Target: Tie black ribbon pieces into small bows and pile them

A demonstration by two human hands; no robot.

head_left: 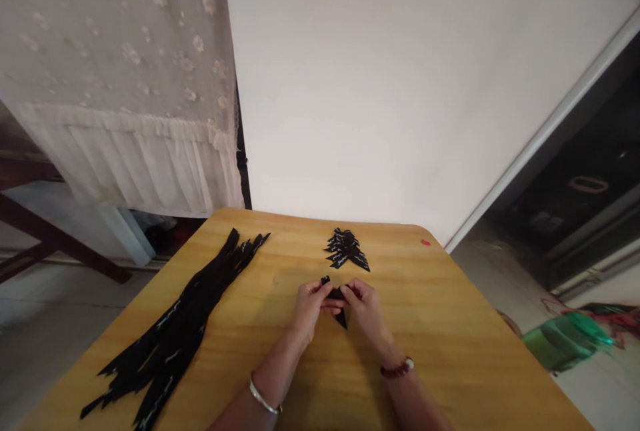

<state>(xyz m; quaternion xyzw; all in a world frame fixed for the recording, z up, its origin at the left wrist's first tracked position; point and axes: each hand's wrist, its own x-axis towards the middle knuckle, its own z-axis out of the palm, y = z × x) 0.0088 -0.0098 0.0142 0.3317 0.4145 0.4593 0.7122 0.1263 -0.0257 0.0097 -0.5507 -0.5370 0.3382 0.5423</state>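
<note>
Grip: left hand (311, 305) and right hand (366, 305) pinched closed on black ribbon (343, 319), lower centre of frame; tail's long axis steep, tip points down.

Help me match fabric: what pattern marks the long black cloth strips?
The long black cloth strips bear white squiggly marks; head view.

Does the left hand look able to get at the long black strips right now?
Probably yes: only tabletop lies between the left hand and the strips, though that hand is holding a small black piece.
</note>
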